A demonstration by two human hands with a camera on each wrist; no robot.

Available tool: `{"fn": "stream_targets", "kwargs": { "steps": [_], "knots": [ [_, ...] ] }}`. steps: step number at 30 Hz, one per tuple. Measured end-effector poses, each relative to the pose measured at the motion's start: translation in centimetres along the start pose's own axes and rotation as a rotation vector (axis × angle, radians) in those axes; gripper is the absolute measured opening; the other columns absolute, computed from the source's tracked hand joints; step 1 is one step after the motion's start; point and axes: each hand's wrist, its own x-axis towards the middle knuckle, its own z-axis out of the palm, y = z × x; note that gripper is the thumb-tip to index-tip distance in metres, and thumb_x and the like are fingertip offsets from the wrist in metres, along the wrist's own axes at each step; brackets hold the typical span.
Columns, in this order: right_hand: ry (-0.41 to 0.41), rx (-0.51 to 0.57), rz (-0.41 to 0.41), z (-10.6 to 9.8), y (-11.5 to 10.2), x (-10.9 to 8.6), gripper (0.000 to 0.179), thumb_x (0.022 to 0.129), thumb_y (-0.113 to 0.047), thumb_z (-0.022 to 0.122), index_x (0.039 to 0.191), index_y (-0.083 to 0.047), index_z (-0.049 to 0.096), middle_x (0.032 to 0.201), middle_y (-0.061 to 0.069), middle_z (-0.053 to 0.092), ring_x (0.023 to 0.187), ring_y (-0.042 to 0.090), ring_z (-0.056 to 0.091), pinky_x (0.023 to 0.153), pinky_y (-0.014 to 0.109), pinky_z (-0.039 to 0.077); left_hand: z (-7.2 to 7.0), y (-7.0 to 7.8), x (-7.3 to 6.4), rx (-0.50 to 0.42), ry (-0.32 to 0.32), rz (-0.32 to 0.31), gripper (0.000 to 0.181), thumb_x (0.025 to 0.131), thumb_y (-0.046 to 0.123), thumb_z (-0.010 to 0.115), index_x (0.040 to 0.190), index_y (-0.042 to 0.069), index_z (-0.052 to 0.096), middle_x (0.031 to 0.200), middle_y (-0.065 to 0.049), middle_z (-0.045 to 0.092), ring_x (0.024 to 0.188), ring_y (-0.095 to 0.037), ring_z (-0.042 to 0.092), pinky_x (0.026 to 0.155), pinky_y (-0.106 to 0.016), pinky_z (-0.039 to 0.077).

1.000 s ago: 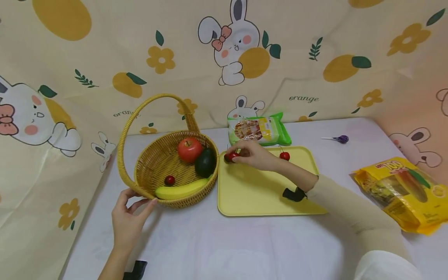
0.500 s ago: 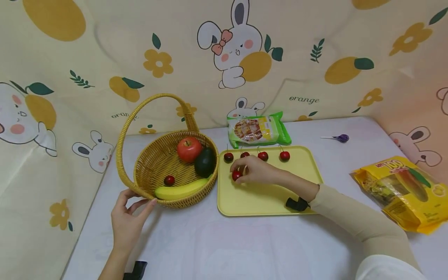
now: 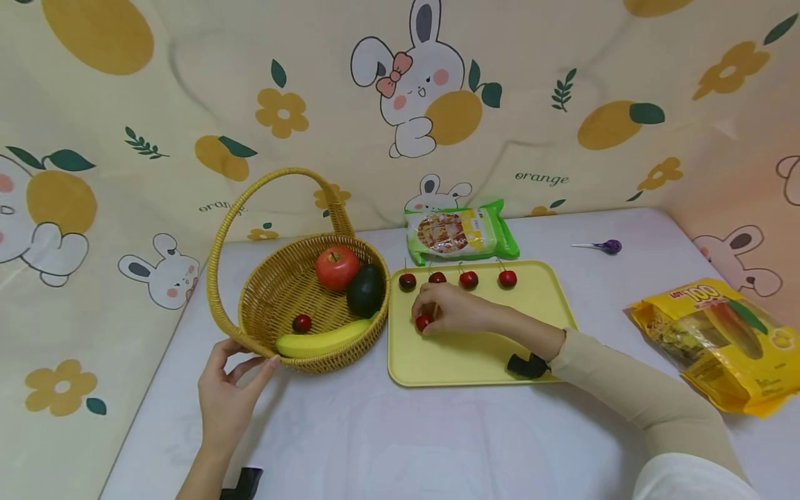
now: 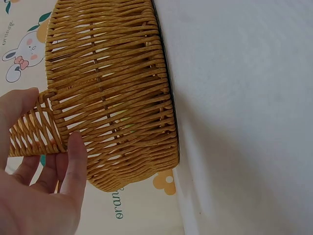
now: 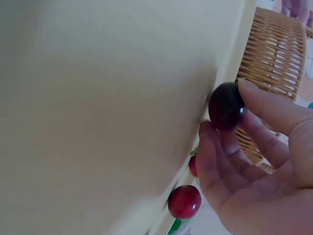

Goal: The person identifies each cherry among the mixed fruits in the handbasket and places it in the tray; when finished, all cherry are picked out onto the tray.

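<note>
My left hand [image 3: 231, 389] holds the wicker basket [image 3: 344, 357] at the near foot of its handle, thumb against the woven side [image 4: 112, 88] and fingers around the handle base. Inside lie a red apple [image 3: 338, 268], a dark avocado [image 3: 366, 290], a banana [image 3: 325, 339] and a cherry [image 3: 303, 323]. Over the left part of the yellow tray [image 3: 475, 361], my right hand [image 3: 459, 309] pinches a dark red cherry [image 5: 227, 106] between thumb and fingers. Several more cherries [image 3: 469, 280] stand in a row along the tray's far edge, stems up.
Behind the tray lies a green snack packet [image 3: 462, 232]. To the right are a purple lollipop [image 3: 611, 246] and a large yellow mango bag [image 3: 719, 340]. A patterned cloth [image 3: 400, 160] rises behind the white table [image 3: 400, 444].
My right hand has come nearer from the cherry row at the tray's far left, a cherry in its fingers, uncovering the row. The left hand and basket stay put.
</note>
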Motion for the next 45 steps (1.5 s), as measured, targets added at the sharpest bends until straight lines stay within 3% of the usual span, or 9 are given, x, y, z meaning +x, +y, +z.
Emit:
{"fn": "stream_targets", "kwargs": {
  "steps": [3, 6, 10, 12, 20, 26, 32, 40, 45],
  "knots": [
    [-0.028, -0.058, 0.0, -0.5, -0.5, 0.3, 0.027, 0.08, -0.015, 0.086, 0.101, -0.007, 0.071, 0.096, 0.002, 0.063, 0.088, 0.017, 0.059, 0.077, 0.029, 0.057, 0.0, 0.0, -0.1, 0.004, -0.001, -0.002, 0.051, 0.072, -0.018, 0.079, 0.117, -0.012, 0.056, 0.107, -0.004, 0.058, 0.1, -0.015, 0.058, 0.077, -0.019, 0.06],
    [0.01, -0.08, -0.038, -1.7, -2.2, 1.5, 0.029, 0.083, -0.019, 0.083, 0.105, -0.004, 0.071, 0.098, 0.005, 0.067, 0.089, 0.021, 0.061, 0.08, 0.036, 0.058, 0.0, 0.0, -0.1, 0.001, 0.0, -0.001, 0.052, 0.072, -0.019, 0.079, 0.117, -0.013, 0.055, 0.107, -0.004, 0.057, 0.1, -0.015, 0.058, 0.077, -0.02, 0.061],
    [0.117, 0.011, -0.114, -3.6, -5.7, 4.6, 0.021, 0.091, -0.012, 0.075, 0.107, 0.001, 0.069, 0.099, 0.009, 0.068, 0.089, 0.02, 0.063, 0.078, 0.038, 0.059, 0.0, 0.0, -0.2, -0.003, 0.002, -0.005, 0.051, 0.072, -0.019, 0.079, 0.117, -0.012, 0.056, 0.107, -0.003, 0.057, 0.099, -0.015, 0.058, 0.077, -0.02, 0.061],
    [0.106, 0.048, -0.142, -4.2, -7.4, 6.7, 0.022, 0.092, -0.012, 0.073, 0.11, 0.0, 0.069, 0.102, 0.009, 0.068, 0.091, 0.018, 0.062, 0.079, 0.033, 0.059, 0.0, 0.0, -0.2, -0.001, 0.002, -0.002, 0.051, 0.072, -0.019, 0.079, 0.117, -0.012, 0.056, 0.107, -0.005, 0.057, 0.098, -0.015, 0.059, 0.077, -0.019, 0.06],
    [-0.267, 0.198, -0.227, -2.5, -10.9, 16.2, 0.036, 0.091, -0.007, 0.073, 0.124, 0.002, 0.063, 0.119, 0.01, 0.065, 0.108, 0.021, 0.062, 0.094, 0.025, 0.054, -0.1, -0.1, -0.2, -0.013, 0.003, 0.01, 0.052, 0.071, -0.02, 0.079, 0.118, -0.012, 0.056, 0.106, -0.007, 0.057, 0.099, -0.016, 0.058, 0.077, -0.018, 0.06],
    [-0.416, 0.369, -0.157, -0.2, -10.9, 20.3, 0.047, 0.089, -0.005, 0.074, 0.133, 0.003, 0.058, 0.129, 0.016, 0.061, 0.119, 0.03, 0.058, 0.091, 0.03, 0.058, -0.2, -0.2, -0.3, -0.041, 0.009, 0.009, 0.052, 0.071, -0.022, 0.078, 0.117, -0.014, 0.056, 0.106, -0.007, 0.057, 0.099, -0.018, 0.057, 0.077, -0.018, 0.06],
    [-0.498, 0.482, -0.075, 1.4, -9.8, 22.0, 0.05, 0.089, 0.0, 0.071, 0.137, 0.003, 0.055, 0.137, 0.021, 0.055, 0.118, 0.035, 0.059, 0.096, 0.041, 0.057, 0.1, -0.4, -0.2, -0.073, 0.007, 0.031, 0.051, 0.07, -0.024, 0.077, 0.116, -0.015, 0.056, 0.106, -0.01, 0.057, 0.099, -0.017, 0.056, 0.077, -0.019, 0.06],
    [-0.638, 0.311, 0.008, 2.8, -8.3, 22.4, 0.054, 0.089, -0.002, 0.073, 0.14, 0.0, 0.055, 0.137, 0.02, 0.056, 0.124, 0.028, 0.054, 0.092, 0.025, 0.056, 0.3, -0.4, -0.3, -0.078, -0.002, 0.041, 0.051, 0.069, -0.024, 0.077, 0.115, -0.014, 0.057, 0.106, -0.008, 0.057, 0.099, -0.016, 0.057, 0.077, -0.019, 0.06],
    [-0.72, 0.308, 0.104, 3.0, -8.2, 22.2, 0.055, 0.089, -0.002, 0.072, 0.141, -0.004, 0.055, 0.135, 0.018, 0.056, 0.119, 0.021, 0.056, 0.093, 0.031, 0.057, 0.1, -0.3, -0.4, -0.065, 0.003, 0.043, 0.051, 0.07, -0.024, 0.077, 0.116, -0.015, 0.056, 0.106, -0.008, 0.057, 0.099, -0.017, 0.057, 0.077, -0.019, 0.06]
  ]
}}
